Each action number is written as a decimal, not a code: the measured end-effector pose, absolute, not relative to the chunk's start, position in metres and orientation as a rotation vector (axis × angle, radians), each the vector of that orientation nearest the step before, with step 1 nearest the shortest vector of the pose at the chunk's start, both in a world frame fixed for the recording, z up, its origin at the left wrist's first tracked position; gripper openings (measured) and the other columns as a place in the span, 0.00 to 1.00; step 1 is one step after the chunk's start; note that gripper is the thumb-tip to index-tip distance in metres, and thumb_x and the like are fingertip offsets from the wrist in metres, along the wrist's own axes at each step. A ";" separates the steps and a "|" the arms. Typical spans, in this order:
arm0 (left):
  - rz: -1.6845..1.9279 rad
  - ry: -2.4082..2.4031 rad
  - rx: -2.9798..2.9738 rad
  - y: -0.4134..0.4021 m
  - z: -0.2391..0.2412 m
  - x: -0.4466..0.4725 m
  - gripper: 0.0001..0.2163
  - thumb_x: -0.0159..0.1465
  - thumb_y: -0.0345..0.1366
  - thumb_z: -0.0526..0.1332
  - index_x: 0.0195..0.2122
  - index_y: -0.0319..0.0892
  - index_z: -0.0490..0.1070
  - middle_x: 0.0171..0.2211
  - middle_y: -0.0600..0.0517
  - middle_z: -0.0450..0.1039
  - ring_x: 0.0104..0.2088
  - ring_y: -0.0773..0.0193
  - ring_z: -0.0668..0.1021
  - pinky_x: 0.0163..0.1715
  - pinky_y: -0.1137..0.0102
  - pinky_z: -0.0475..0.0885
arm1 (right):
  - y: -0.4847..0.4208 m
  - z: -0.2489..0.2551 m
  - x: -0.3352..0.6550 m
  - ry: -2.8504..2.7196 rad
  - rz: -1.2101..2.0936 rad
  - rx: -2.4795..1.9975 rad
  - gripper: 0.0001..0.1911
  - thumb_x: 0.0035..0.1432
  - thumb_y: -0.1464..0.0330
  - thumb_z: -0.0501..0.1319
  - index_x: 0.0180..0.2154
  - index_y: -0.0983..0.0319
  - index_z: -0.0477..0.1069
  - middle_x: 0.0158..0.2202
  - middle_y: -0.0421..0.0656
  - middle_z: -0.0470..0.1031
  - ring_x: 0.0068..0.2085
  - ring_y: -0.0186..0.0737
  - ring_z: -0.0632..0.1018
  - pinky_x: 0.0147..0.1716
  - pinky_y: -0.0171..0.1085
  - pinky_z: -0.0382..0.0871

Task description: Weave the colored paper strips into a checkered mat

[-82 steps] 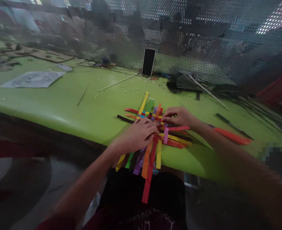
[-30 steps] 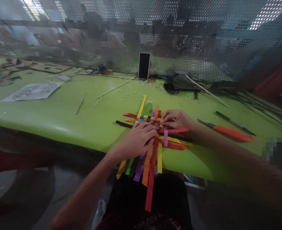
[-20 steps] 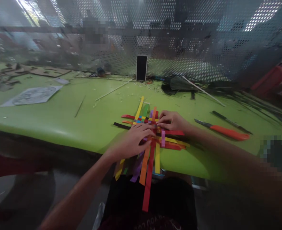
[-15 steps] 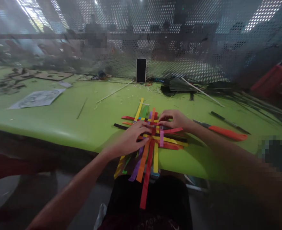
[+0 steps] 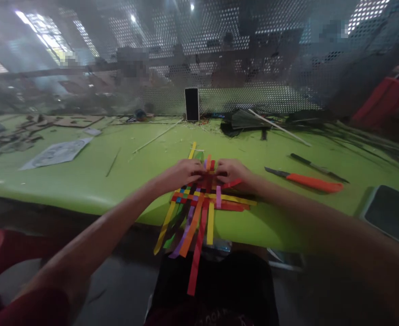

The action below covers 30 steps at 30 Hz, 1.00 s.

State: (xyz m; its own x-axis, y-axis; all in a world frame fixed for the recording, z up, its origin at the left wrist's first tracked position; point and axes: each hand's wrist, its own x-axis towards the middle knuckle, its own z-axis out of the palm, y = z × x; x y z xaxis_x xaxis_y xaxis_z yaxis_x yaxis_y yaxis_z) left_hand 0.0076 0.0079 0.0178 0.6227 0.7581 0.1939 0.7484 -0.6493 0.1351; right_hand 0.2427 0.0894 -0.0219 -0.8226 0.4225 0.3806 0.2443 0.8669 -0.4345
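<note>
A mat of woven coloured paper strips [image 5: 199,199] lies at the near edge of the green table [image 5: 125,172], its loose ends hanging over the edge toward me. My left hand [image 5: 181,173] rests on the mat's far side, fingers curled down onto the strips. My right hand [image 5: 231,171] sits beside it, fingertips pinching strips near a red one [image 5: 230,184]. The two hands almost touch above the weave. What exactly each fingertip grips is blurred.
An orange-handled knife [image 5: 304,181] and a dark tool [image 5: 316,167] lie to the right. A phone [image 5: 391,215] lies flat at the near right; another phone [image 5: 192,103] leans on the perforated screen. A printed sheet [image 5: 59,151], thin sticks and cardboard scraps are at the left.
My left hand has moved from the near part of the weave up to its far edge, beside my right hand. The view has tilted, and the woven squares now show.
</note>
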 end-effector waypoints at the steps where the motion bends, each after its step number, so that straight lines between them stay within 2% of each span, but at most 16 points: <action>1: 0.361 1.271 2.810 0.010 0.017 0.007 0.12 0.71 0.29 0.59 0.51 0.42 0.79 0.45 0.47 0.79 0.46 0.60 0.81 0.49 0.66 0.75 | 0.086 -0.024 0.242 -2.544 0.512 -0.490 0.08 0.58 0.73 0.61 0.31 0.61 0.80 0.34 0.43 0.78 0.32 0.36 0.74 0.32 0.34 0.65; 6: 0.315 1.132 2.918 0.014 0.015 0.003 0.13 0.74 0.29 0.54 0.48 0.40 0.78 0.49 0.45 0.78 0.47 0.60 0.80 0.50 0.68 0.75 | 0.072 -0.028 0.241 -2.478 0.533 -0.484 0.12 0.58 0.77 0.58 0.36 0.61 0.80 0.42 0.45 0.81 0.38 0.38 0.78 0.36 0.34 0.71; 10: 0.251 1.064 3.019 0.014 0.011 0.000 0.15 0.76 0.29 0.49 0.51 0.40 0.75 0.53 0.44 0.76 0.52 0.58 0.78 0.53 0.66 0.74 | 0.071 -0.023 0.244 -2.461 0.575 -0.437 0.11 0.61 0.76 0.59 0.40 0.60 0.80 0.45 0.45 0.81 0.42 0.39 0.80 0.41 0.36 0.74; 12: 0.184 1.038 3.086 0.015 0.008 0.000 0.15 0.76 0.28 0.48 0.50 0.39 0.74 0.51 0.43 0.76 0.51 0.57 0.78 0.51 0.65 0.74 | 0.074 -0.022 0.246 -2.483 0.572 -0.433 0.09 0.60 0.74 0.62 0.39 0.61 0.80 0.44 0.45 0.80 0.41 0.39 0.79 0.40 0.37 0.75; 16: 0.057 0.993 3.201 0.017 0.007 0.001 0.13 0.76 0.28 0.48 0.47 0.36 0.73 0.43 0.43 0.74 0.43 0.56 0.78 0.42 0.66 0.75 | 0.082 -0.023 0.247 -2.541 0.529 -0.457 0.08 0.56 0.73 0.66 0.39 0.61 0.80 0.42 0.46 0.78 0.41 0.42 0.78 0.42 0.40 0.75; 23: -0.007 0.999 3.266 0.016 0.017 -0.016 0.12 0.75 0.26 0.49 0.48 0.35 0.72 0.43 0.43 0.74 0.39 0.58 0.76 0.34 0.69 0.71 | 0.087 -0.025 0.249 -2.622 0.504 -0.430 0.18 0.59 0.70 0.67 0.52 0.62 0.77 0.48 0.52 0.76 0.49 0.49 0.76 0.49 0.48 0.75; 27: 0.022 0.980 3.249 0.012 0.020 -0.024 0.11 0.75 0.26 0.50 0.47 0.37 0.73 0.41 0.45 0.74 0.40 0.58 0.75 0.36 0.68 0.71 | 0.087 -0.023 0.252 -2.637 0.554 -0.447 0.17 0.61 0.68 0.66 0.52 0.60 0.77 0.48 0.51 0.77 0.50 0.49 0.77 0.50 0.49 0.76; 30: 0.061 0.894 3.252 0.014 0.021 -0.021 0.11 0.74 0.25 0.52 0.50 0.37 0.74 0.46 0.43 0.75 0.44 0.56 0.76 0.40 0.66 0.73 | 0.084 -0.021 0.255 -2.620 0.534 -0.465 0.14 0.63 0.66 0.65 0.50 0.59 0.78 0.47 0.49 0.77 0.48 0.47 0.78 0.48 0.47 0.76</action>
State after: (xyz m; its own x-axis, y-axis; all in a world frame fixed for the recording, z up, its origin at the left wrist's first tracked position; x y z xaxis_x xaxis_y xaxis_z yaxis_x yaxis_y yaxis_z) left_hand -0.0210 0.0139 0.0208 0.8608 0.5000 0.0950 0.5082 -0.8348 -0.2118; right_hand 0.2554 0.0844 -0.0205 -0.8538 0.3976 0.3360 0.2343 0.8699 -0.4341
